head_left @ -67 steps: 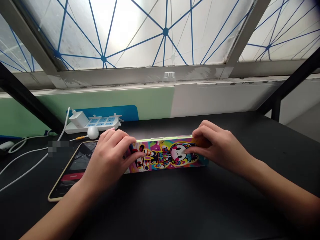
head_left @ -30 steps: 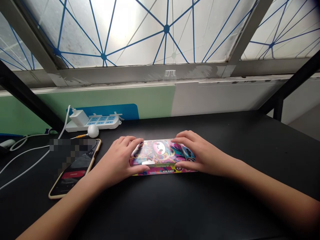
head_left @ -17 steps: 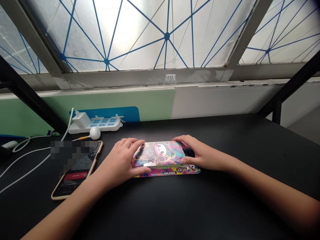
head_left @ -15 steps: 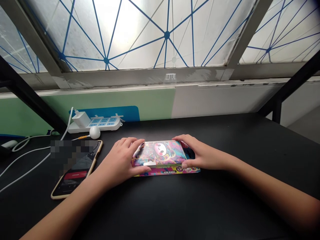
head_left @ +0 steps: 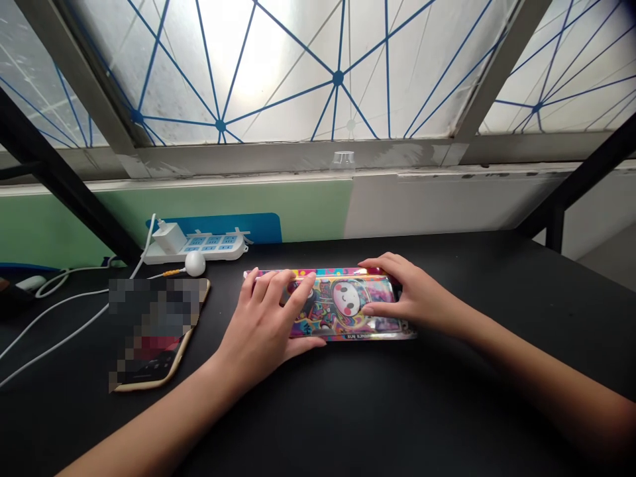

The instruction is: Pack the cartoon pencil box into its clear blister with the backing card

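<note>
Lying crosswise: pencil box point(head_left: 330, 305), printed head point(head_left: 346, 298) rightward

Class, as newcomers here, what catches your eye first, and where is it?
A bright, many-coloured pencil box with a cartoon face stands out mid-picture, against the black desk, touched by the left hand and right hand. Beyond it, bold blue lines branch across the pale window, and a phone lies to the box's left.
</note>
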A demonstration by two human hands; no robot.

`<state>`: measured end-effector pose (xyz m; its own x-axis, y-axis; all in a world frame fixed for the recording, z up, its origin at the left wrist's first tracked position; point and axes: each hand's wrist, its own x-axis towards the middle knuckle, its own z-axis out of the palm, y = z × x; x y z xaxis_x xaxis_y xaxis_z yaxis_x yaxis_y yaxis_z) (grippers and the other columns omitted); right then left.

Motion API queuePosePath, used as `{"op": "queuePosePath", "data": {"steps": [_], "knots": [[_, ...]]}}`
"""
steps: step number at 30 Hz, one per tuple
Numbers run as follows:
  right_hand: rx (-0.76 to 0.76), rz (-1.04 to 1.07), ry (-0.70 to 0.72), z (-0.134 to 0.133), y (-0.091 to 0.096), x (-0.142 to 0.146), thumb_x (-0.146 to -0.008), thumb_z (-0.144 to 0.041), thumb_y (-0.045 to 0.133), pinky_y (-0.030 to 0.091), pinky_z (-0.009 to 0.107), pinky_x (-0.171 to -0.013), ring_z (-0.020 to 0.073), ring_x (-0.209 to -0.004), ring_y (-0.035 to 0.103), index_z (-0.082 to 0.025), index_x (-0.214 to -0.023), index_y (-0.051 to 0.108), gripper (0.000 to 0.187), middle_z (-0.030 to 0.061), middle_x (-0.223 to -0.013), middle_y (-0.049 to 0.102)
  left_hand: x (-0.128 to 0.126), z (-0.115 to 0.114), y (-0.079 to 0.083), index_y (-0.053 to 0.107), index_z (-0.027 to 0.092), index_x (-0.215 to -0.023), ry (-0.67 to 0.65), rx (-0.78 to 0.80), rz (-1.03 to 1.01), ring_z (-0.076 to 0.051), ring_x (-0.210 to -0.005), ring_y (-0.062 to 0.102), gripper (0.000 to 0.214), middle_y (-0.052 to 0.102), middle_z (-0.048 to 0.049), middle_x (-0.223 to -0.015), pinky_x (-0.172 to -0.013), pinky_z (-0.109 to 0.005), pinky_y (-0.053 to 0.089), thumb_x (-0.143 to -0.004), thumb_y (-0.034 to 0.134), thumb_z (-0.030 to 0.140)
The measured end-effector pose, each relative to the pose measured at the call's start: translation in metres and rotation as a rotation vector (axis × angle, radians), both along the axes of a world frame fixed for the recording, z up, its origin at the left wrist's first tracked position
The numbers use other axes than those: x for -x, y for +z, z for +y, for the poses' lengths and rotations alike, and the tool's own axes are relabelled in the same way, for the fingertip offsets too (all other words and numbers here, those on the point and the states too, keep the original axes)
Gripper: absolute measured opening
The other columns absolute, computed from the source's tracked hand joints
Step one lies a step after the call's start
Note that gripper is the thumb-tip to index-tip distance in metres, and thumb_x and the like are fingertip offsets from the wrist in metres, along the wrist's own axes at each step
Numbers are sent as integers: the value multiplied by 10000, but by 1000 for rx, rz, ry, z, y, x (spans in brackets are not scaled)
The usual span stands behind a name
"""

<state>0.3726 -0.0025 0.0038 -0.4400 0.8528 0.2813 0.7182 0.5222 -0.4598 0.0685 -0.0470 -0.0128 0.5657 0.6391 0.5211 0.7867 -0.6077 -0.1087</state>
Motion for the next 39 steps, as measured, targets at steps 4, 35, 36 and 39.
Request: {"op": "queuePosePath", "data": {"steps": [4,35,36,39], "knots": [[-64,8,16,-4,6,1,-694,-591,840,551,421,-831,282,-977,647,-240,-1169,631,628,81,-1090,660,8,3,9,366,160,-1540,16,-11,-45,-402,-1275,495,841,552,-212,-1382,-1162,-653,250,-907,575,673],[-406,-411,264,-31,-9,30,-936,-348,651,520,534,-984,362,-1225,614,-157,-1357,574,469,187,-1351,656,17,0,20,646,167,-1209,-78,213,154,-333,-1078,634,356,697,-141,-1178,-940,-509,521,-943,646,403],[-398,-405,263,-31,-9,30,-930,-355,660,517,542,-985,366,-1227,611,-162,-1355,578,474,188,-1351,654,17,1,18,631,175,-1253,-79,218,135,-342,-1132,611,411,677,-150,-1244,-970,-517,508,-935,654,435],[-377,-392,256,-31,-10,31,-925,-374,670,509,558,-991,369,-1225,607,-179,-1367,573,492,184,-1368,644,19,4,12,519,184,-1438,-54,233,70,-397,-1337,478,686,532,-191,-1484,-1075,-580,432,-905,635,601]]}}
